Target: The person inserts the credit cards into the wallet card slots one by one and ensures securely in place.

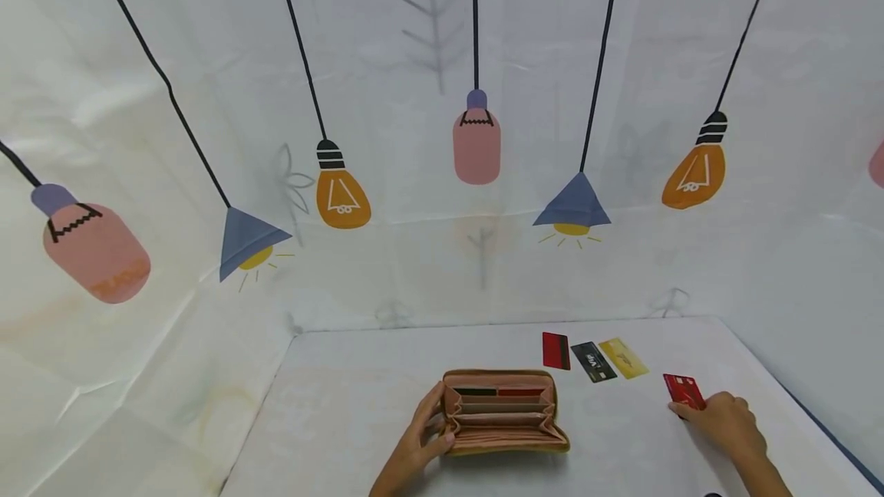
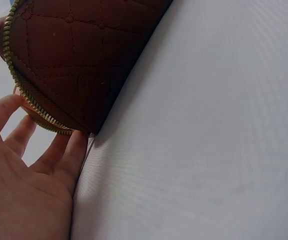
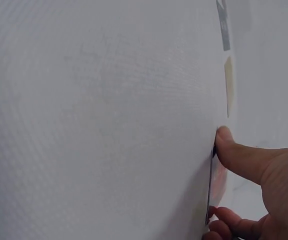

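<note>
An open zip-around wallet (image 1: 500, 411) faces up on the white table, its pink card slots and pockets showing. Two cards, one dark and one red, peek from its upper slots. My left hand (image 1: 419, 436) grips the wallet's left edge, fingers behind and thumb in front; the left wrist view shows its brown quilted outside (image 2: 84, 55) and brass zip. Far to the right, my right hand (image 1: 728, 424) pinches a red card (image 1: 684, 390) between thumb and fingers. In the right wrist view that card (image 3: 218, 182) appears almost edge-on, close to the tabletop.
Behind the wallet lie a red card with a dark stripe (image 1: 555, 350), a black VIP card (image 1: 594, 362) and a gold card (image 1: 624, 358). A small dark object (image 1: 713, 495) is cut off at the bottom edge. White sheets with printed lamps enclose the table (image 1: 345, 382).
</note>
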